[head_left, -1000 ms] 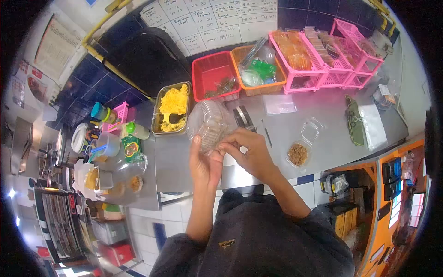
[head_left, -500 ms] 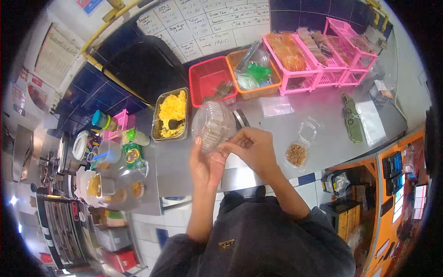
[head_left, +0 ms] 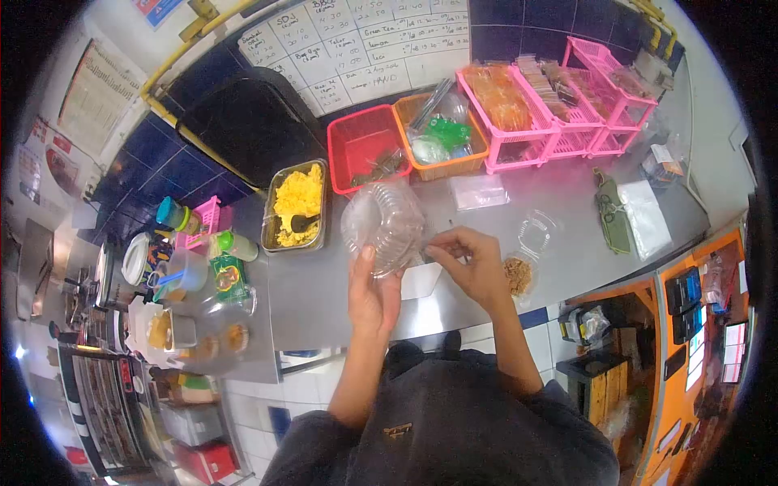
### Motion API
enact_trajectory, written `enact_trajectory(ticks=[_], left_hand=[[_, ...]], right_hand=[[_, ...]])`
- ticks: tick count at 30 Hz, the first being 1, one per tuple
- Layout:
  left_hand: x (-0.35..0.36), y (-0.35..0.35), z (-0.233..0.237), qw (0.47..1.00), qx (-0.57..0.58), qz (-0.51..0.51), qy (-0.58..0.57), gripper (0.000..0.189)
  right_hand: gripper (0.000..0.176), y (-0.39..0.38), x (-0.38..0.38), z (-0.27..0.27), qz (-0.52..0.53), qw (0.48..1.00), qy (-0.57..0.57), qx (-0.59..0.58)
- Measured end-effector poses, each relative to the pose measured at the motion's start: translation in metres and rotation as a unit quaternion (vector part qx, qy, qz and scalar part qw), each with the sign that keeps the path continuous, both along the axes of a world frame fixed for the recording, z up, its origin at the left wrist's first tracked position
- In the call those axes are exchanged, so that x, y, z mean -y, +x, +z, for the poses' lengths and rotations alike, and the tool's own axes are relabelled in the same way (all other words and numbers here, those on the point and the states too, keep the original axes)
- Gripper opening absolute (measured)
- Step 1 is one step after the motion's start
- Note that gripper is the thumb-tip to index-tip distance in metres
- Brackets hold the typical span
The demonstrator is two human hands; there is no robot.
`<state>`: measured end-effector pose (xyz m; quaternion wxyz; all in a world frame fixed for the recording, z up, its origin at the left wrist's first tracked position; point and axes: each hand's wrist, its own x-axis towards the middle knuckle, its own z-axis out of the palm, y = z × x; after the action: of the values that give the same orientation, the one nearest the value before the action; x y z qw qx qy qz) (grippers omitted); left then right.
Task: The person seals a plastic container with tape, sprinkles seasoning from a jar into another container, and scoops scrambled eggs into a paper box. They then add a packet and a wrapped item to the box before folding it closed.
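My left hand [head_left: 377, 300] is gripping just left of the frame's centre, its thumb [head_left: 365, 257] pointing upward and its fingers partly hiding from view. My left forearm [head_left: 358, 377] is standing steeply below it, in the lower middle. My right hand [head_left: 474, 263] is sitting right of centre, apart from the left, its bent fingers [head_left: 463, 236] aiming leftward. My right forearm [head_left: 516, 352] is slanting down toward the lower right.
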<state>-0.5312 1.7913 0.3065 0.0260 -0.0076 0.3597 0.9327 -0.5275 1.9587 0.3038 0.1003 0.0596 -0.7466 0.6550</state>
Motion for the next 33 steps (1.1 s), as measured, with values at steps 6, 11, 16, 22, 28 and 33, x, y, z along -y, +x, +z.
enact_trajectory(ticks=[6, 11, 16, 22, 28, 33], left_hand=[[-0.007, 0.001, -0.003, 0.997, -0.052, 0.047, -0.034, 0.071], [-0.017, 0.006, -0.006, 0.996, -0.069, 0.049, -0.029, 0.076], [-0.027, 0.016, -0.039, 0.951, -0.056, 0.160, -0.259, 0.091], [-0.045, 0.014, -0.062, 0.965, -0.040, 0.087, -0.243, 0.090], [-0.094, 0.012, -0.085, 0.919, -0.137, -0.124, -0.347, 0.090], [-0.159, 0.014, -0.116, 0.882, -0.203, -0.212, -0.369, 0.099]], right_hand=[[0.014, 0.028, 0.019, -0.009, 0.045, 0.987, -0.148, 0.044], [0.011, 0.028, 0.023, -0.018, 0.037, 0.966, -0.244, 0.072], [0.008, 0.037, 0.016, -0.030, -0.002, 0.966, -0.241, 0.098], [0.028, 0.053, -0.018, -0.051, -0.009, 0.975, -0.202, 0.090], [0.067, 0.068, -0.083, -0.056, -0.163, 0.903, -0.364, 0.161], [0.063, 0.092, -0.152, -0.104, -0.307, 0.891, -0.290, 0.166]])
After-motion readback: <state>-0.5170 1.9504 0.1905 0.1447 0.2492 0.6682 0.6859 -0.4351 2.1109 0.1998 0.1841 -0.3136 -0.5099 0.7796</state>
